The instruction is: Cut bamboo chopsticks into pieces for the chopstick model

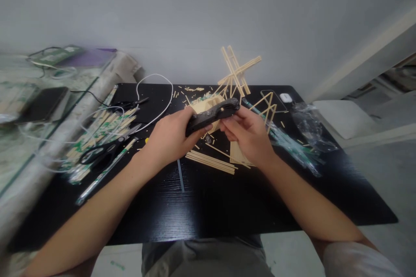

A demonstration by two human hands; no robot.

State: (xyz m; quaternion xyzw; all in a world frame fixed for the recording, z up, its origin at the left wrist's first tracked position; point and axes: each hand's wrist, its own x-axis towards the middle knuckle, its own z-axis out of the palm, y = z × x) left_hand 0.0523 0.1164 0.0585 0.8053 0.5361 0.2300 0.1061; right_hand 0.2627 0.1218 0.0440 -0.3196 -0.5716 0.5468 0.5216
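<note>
My left hand is wrapped around one end of a long black hand tool with a curved, hollowed far end; its exact kind is not clear. The fingers of my right hand are closed at the tool's other end, just under it. A small pale wooden tip shows at the tool's edge. Behind the tool, partly hidden by it, stands a windmill-like model of wooden sticks with crossed blades. Below my hands lies a row of bare wooden sticks, beside a translucent glue stick.
On the black table, black scissors rest by wrapped chopsticks at left, near a looping white cable. At right are a triangular stick frame, plastic wrappers, a phone and a white earbud case.
</note>
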